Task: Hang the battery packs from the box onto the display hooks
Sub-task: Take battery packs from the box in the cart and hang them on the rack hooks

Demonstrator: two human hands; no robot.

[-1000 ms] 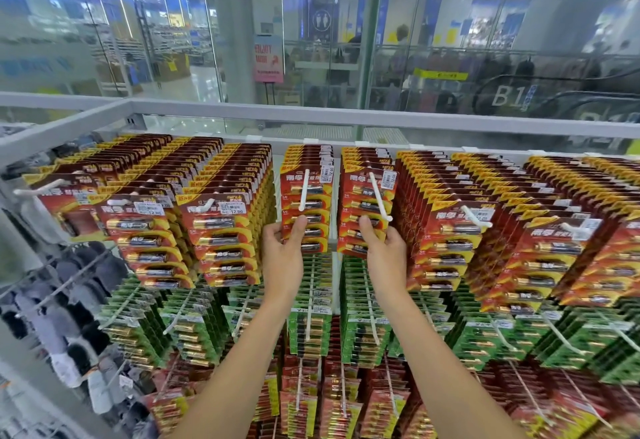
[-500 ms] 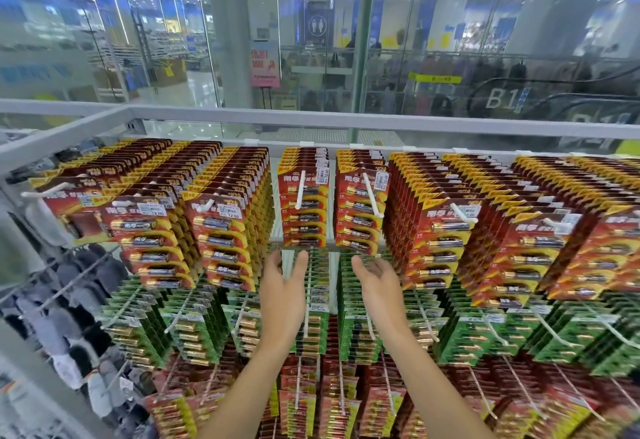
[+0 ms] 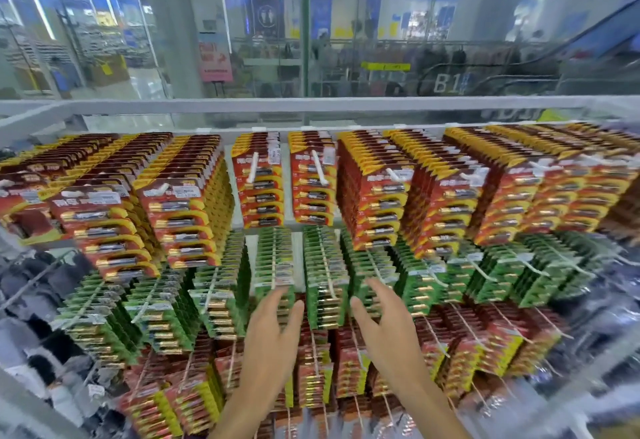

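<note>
The red battery packs (image 3: 259, 193) hang on white hooks (image 3: 254, 166) in the top row, well above the fingers; the left hand (image 3: 273, 334) and right hand (image 3: 384, 328) are spread wide, holding nothing, in front of the green packs (image 3: 325, 265).

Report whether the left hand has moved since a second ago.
Yes, downward. The left hand was at the lower edge of the top-row red packs; now it is in front of the green packs beneath them.

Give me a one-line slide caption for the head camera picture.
Left hand and right hand, open and empty, reach toward green battery packs hanging between rows of red packs.
</note>
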